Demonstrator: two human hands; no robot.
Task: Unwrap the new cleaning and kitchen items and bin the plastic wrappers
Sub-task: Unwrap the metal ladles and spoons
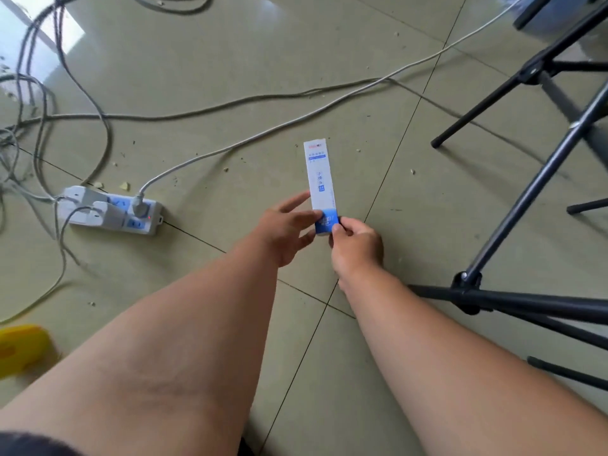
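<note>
Box: a narrow white and blue box [320,185] stands on end above the floor, just right of the middle of my view, its long side running toward 12 o'clock with a slight lean to 11. Its top part is white with small print, its bottom end blue.
My right hand: my right hand [357,246] pinches the blue bottom end from the 4 o'clock side, thumb on the printed face, the other fingers curled behind it.
My left hand: my left hand [288,228] sits at 9 o'clock of the box, fingers spread and mostly straight, fingertips touching the box's left edge near the blue part. I cannot tell whether it really grips or only steadies.
Floor: pale green tiles [329,60] with dark joints and scattered crumbs.
Power strip: a white power strip [110,210] lies at 9 o'clock of my hands, well apart from them, with plugs in it and a small red light.
Cables: grey cables [230,106] run from the strip toward 10 and 1 o'clock.
Stand: black tripod legs [513,205] fill the 3 o'clock side.
Yellow thing: a blurred yellow object [23,348] lies at the 8 o'clock edge.
</note>
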